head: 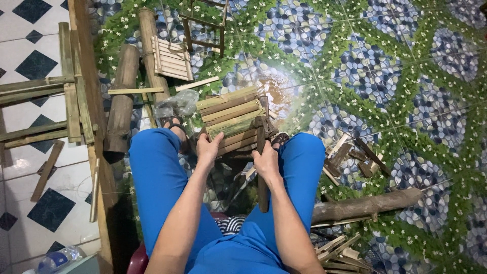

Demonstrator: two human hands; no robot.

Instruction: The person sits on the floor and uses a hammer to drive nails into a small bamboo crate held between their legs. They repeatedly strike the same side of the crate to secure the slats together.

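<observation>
I sit with blue trousers, knees apart, looking down. A small slatted bamboo piece [229,115], like a miniature chair seat, rests between my knees. My left hand [208,148] grips its near left edge. My right hand [266,161] is closed around the dark wooden handle of a hammer [262,152], whose head lies against the slats' right side.
Thick bamboo poles [122,99] and a finished slat panel [171,58] lie at upper left. A small bamboo frame [205,25] stands behind. Wood offcuts [350,157] and a log [368,204] lie to the right. Bamboo frames [45,106] cover the left floor. A plastic bag [176,105] lies nearby.
</observation>
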